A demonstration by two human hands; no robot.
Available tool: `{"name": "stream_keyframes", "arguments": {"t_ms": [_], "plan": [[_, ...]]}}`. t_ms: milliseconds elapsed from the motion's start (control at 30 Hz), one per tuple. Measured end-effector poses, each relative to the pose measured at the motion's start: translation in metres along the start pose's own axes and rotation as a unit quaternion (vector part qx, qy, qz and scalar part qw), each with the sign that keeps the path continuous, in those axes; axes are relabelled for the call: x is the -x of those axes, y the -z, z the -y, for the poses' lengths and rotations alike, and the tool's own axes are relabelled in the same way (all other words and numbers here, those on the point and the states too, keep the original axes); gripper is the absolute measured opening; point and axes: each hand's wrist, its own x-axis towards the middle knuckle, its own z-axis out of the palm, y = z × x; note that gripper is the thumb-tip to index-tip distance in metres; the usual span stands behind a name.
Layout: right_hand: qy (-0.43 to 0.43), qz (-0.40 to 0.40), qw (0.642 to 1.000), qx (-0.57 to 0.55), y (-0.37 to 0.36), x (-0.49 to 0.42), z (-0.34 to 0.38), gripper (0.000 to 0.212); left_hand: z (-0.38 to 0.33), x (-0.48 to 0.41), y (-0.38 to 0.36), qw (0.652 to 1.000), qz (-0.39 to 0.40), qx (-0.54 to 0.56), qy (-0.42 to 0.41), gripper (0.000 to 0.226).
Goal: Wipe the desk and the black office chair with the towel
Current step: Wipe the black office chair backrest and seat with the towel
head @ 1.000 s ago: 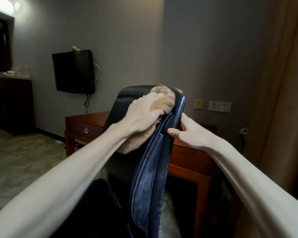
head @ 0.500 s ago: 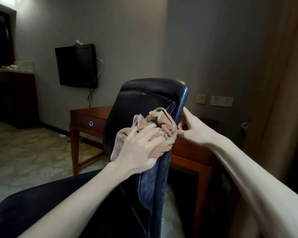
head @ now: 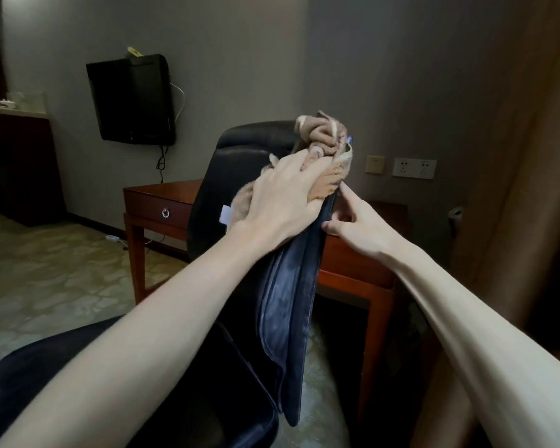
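The black office chair (head: 240,176) stands in front of me, its backrest seen edge-on and its seat at the bottom left. My left hand (head: 282,202) grips the bunched tan towel (head: 320,137) and presses it against the upper side edge of the backrest. My right hand (head: 359,221) rests against the back of the backrest just right of the towel, index finger extended, the other fingers loosely bent. The reddish wooden desk (head: 162,195) stands behind the chair against the wall; its right part is hidden by the chair and my arms.
A black TV (head: 131,98) hangs on the grey wall above the desk's left end. Wall sockets (head: 414,168) sit to the right. A tan curtain (head: 514,156) hangs at the far right. A dark cabinet (head: 17,163) stands at the far left on patterned floor.
My left hand moved the towel from the backrest top down to mid-height, then back up to the top edge. My right hand stayed on the back of the chair.
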Motion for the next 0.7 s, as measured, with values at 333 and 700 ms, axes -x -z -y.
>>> {"name": "stream_keyframes", "arguments": {"t_ms": [333, 700], "plan": [[0.021, -0.061, 0.997, 0.043, -0.030, 0.002, -0.010, 0.087, 0.030, 0.112, -0.046, 0.997, -0.015, -0.081, -0.003, 0.050], [0.009, -0.116, 0.992, 0.057, -0.042, -0.001, -0.013, 0.076, 0.017, 0.261, -0.102, 0.994, 0.037, -0.007, 0.103, 0.052]]}}
